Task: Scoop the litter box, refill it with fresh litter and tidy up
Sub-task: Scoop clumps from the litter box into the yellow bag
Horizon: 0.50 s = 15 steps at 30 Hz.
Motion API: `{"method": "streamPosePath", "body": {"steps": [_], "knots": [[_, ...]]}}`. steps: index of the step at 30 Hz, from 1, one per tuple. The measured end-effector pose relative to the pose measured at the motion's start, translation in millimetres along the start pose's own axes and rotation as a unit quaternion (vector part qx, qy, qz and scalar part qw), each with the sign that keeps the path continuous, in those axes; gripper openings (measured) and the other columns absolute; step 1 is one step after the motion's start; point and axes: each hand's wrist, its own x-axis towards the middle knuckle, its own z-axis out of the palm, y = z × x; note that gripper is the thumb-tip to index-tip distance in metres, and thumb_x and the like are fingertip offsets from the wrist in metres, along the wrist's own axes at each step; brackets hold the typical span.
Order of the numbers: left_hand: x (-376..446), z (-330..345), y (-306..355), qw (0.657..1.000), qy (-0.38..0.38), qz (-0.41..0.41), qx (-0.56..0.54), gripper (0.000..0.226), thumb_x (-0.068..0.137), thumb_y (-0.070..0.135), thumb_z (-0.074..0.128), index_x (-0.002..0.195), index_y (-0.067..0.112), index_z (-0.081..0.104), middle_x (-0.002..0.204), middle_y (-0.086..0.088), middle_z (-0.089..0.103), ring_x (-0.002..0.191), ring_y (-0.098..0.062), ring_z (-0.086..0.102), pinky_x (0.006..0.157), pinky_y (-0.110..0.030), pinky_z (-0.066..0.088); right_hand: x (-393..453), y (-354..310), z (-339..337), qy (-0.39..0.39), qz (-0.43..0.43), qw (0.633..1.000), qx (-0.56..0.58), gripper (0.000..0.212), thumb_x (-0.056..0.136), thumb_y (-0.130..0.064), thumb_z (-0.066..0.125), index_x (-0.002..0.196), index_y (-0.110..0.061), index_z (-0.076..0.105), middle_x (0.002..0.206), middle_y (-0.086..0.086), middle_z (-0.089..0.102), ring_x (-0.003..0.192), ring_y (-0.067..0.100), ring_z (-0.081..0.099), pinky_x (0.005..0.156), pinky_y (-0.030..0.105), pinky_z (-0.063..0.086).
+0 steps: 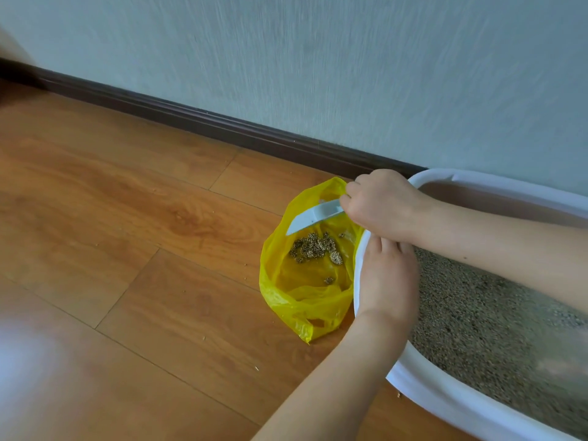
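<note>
Left hand [386,278] lies on the litter box [413,389] rim, fingers straight, pressing the yellow bag's [305,300] edge. Right hand [381,205] grips the scoop [313,216], long axis pointing left over the open bag; clumps [318,248] lie inside.

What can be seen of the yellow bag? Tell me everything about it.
The yellow bag is thin, translucent plastic, crumpled and sitting open-mouthed on the wooden floor, right against the white rim of the litter box. Inside lie clumps of scooped litter, a main pile and a small bit nearer the front. A handle loop shows at its lower edge. The right hand holds a pale scoop tilted over the mouth. The left hand rests at the box rim beside the bag; whether it grips the plastic cannot be told.
</note>
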Motion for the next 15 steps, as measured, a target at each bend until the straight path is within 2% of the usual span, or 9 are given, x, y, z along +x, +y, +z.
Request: {"method": "streamPosePath", "body": {"steps": [4,8,11,15], "knots": [[0,2,-1,1.0,0.026,0.001,0.01,0.069,0.071,0.012,0.062,0.136,-0.005,0.043,0.13,-0.021,0.05,0.125,-0.038,0.041,0.115,-0.042,0.021,-7,-1,-6,0.013,0.007,1.0,0.003,0.037,0.026,0.006,0.08,0.043,-0.01,0.051,0.041,0.004,0.043,0.033,0.02,0.043,0.038,0.017,0.028],[1,4,-1,0.998,0.053,0.006,-0.022,0.075,0.075,0.007,0.055,0.142,-0.009,0.027,0.144,-0.029,0.031,0.138,-0.043,0.02,0.119,-0.043,-0.002,-13,4,-8,0.028,0.003,0.999,-0.019,0.028,0.035,0.004,0.074,0.046,-0.011,0.054,0.044,0.003,0.046,0.036,0.021,0.046,0.038,0.018,0.03],[1,0,0,0.999,0.045,0.007,-0.03,0.079,0.076,0.008,0.054,0.145,-0.01,0.02,0.148,-0.029,0.025,0.14,-0.042,0.014,0.119,-0.044,0.0,-14,6,-9,0.027,-0.001,0.998,-0.049,0.025,0.039,0.003,0.074,0.048,-0.013,0.056,0.047,0.002,0.048,0.04,0.021,0.047,0.038,0.021,0.032],[-2,-4,1,0.999,0.044,-0.01,-0.03,0.082,0.069,0.008,0.059,0.143,-0.009,0.028,0.143,-0.025,0.036,0.136,-0.039,0.028,0.119,-0.041,0.012,-14,11,-8,0.091,-0.024,0.992,-0.088,0.021,0.048,0.005,0.066,0.051,-0.012,0.055,0.049,0.002,0.048,0.044,0.02,0.048,0.041,0.023,0.033]]}}
